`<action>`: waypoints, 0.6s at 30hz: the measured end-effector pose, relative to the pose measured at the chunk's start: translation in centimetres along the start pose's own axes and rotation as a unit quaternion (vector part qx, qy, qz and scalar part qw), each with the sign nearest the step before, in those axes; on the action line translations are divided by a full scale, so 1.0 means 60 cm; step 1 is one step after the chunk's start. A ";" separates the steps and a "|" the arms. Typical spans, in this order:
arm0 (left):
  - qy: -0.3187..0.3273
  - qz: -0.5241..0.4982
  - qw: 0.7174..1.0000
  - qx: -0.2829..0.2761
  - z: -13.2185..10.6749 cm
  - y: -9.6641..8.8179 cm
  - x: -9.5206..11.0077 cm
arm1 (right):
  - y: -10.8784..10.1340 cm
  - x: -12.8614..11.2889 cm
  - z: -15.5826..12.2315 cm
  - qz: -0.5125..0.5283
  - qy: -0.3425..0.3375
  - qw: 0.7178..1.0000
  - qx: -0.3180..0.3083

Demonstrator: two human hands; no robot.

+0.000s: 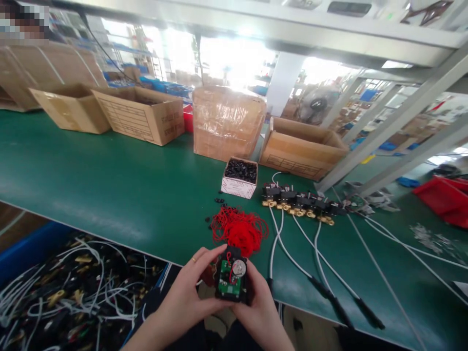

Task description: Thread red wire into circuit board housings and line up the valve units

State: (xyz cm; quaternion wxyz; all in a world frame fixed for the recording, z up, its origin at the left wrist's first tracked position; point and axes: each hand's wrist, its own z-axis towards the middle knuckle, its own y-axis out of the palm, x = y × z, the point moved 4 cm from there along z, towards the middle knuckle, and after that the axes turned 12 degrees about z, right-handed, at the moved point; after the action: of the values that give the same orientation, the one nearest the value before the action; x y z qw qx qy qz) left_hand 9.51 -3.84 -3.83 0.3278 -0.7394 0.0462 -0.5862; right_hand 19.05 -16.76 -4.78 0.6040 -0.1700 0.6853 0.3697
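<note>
Both of my hands grip one small black module [231,280] just in front of the table's near edge. Its open face shows a green circuit board, a round silver part and thin red wire. My left hand [186,295] wraps its left side, thumb on the top edge, a ring on one finger. My right hand [260,307] cups the right side and underside. A heap of red wire loops [240,230] lies on the green table [109,185] just beyond the module.
A row of black-and-brass valve units [302,201] with white cables lies right of the red heap. A small box of black parts [239,177] stands behind it. Cardboard boxes [141,113] line the back. A blue bin of tangled cables [66,292] sits lower left. Red trays [444,197] are far right.
</note>
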 end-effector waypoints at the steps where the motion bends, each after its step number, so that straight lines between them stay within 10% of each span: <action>1: 0.011 0.025 1.000 -0.002 0.008 0.000 0.008 | -0.008 -0.001 0.003 -0.036 -0.005 0.999 0.000; 13: 0.088 -0.059 0.994 -0.007 0.023 0.024 0.013 | -0.056 -0.042 0.012 -0.264 -0.053 0.955 -0.121; 18: 0.059 -0.066 0.995 -0.034 0.028 0.030 0.009 | -0.115 -0.112 0.076 -0.335 -0.140 0.932 0.007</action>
State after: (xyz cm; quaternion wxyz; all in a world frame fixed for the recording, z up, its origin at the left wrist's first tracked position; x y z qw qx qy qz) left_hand 11.76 -4.80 -4.50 0.2600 -0.7155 0.0363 -0.6474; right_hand 28.38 -19.56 -0.43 0.7839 -0.3317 0.4995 0.1613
